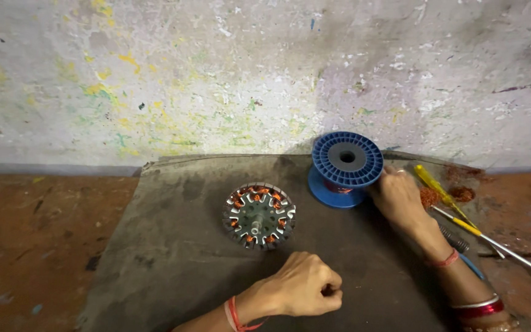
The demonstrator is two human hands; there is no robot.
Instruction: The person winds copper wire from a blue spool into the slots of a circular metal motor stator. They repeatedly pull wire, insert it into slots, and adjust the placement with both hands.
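Observation:
A round metal stator [258,215] with copper windings in its slots lies flat near the middle of a dark grey mat [173,246]. A blue plastic spool [345,167] with copper wire on its core stands at the mat's far right. My right hand [399,198] lies against the spool's right side, its fingers on the lower flange. My left hand [307,284] is curled into a fist on the mat, just in front of and to the right of the stator, not touching it. Whether it pinches a thin wire I cannot tell.
To the right of my right hand lie a yellow-handled screwdriver [432,182], a long tool with a yellow and green handle [499,246], and clumps of scrap copper wire [462,193]. A paint-splattered wall [247,74] rises behind the mat. A reddish floor [26,233] surrounds it.

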